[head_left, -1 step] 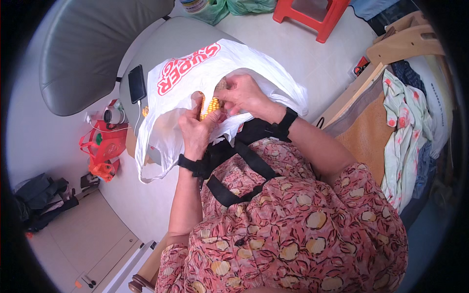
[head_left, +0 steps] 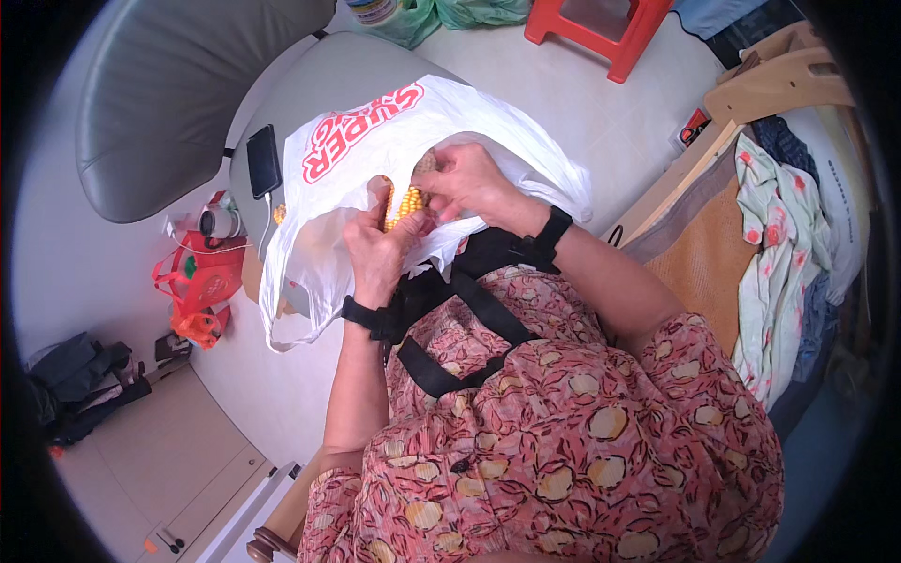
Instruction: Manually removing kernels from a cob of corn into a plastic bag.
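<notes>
Nearest: both wrists wear dark bands, reaching forward over the lap into the open mouth of a white plastic bag (head_left: 460, 111). The left hand (head_left: 377, 246) is closed around the near-left side of a yellow corn cob (head_left: 409, 203), thumb laid along the kernels. The right hand (head_left: 472, 185) is bent in from the other side, thumb and fingers pinching a dull brownish piece (head_left: 427, 166) against the cob's far side; too covered to identify, possibly a bare core.

Position: cob is within the bag mouth, above the near edge of the grey chair seat (head_left: 352, 68); the bag hides that edge, and one loop hangs toward the seat's near-left corner.

Handling estimate: cob light, stiff, hard to crush; kernels look dry and firm, so bumpy rather than slippery, though single grains may come loose under thumb pressure. Best hold: fingers wrapped round the blunt end or mid-length, leaving the opposite row free. Bag: thin, limp, crumples easily; take it by rim or loop.

Further: a small yellow lump (head_left: 280, 214) and a dark phone (head_left: 264, 161) with white cable lie by the seat's left edge. Beyond the far edge, a red stool (head_left: 601, 38) stands on the floor.
</notes>
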`<state>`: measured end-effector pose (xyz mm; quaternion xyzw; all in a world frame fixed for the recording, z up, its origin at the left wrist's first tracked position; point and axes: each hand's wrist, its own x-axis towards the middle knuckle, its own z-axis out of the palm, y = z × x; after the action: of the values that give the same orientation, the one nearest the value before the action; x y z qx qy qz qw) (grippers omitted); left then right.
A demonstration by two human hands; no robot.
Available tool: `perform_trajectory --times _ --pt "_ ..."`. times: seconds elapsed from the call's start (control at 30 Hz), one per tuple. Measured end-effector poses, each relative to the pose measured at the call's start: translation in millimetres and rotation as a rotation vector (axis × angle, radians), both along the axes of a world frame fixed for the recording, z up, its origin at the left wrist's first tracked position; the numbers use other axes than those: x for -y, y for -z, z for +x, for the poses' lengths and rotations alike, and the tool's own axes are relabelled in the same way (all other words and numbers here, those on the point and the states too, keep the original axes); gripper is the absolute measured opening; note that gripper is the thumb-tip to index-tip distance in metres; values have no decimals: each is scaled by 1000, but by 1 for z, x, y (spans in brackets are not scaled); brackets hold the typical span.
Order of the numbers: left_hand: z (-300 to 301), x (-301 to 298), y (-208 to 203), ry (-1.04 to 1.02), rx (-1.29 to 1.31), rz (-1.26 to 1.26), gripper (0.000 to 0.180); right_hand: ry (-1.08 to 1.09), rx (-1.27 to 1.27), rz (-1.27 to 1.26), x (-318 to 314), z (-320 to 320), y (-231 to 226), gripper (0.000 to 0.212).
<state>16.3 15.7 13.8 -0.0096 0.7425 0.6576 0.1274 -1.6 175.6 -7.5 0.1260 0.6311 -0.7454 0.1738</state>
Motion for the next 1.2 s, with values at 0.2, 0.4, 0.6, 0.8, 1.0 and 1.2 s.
perform_trajectory --times 0.2,0.4,0.6,0.8,1.0,1.2 --pt "-1 -1 1 -14 -6 66 24 22 18 -221 -2 -1 5 25" --pt "1 2 1 87 -119 -193 23 -7 67 -99 -2 -2 4 20" --pt "2 1 -2 78 -96 -152 24 9 48 -147 -3 0 -3 23" --pt "4 -1 2 109 -182 -208 21 -17 75 -265 -6 0 2 23" --pt "4 -3 7 117 -183 -158 21 -5 62 -202 -4 1 -3 17" --pt "0 -4 10 92 -175 -143 21 24 79 -190 -2 0 13 26"
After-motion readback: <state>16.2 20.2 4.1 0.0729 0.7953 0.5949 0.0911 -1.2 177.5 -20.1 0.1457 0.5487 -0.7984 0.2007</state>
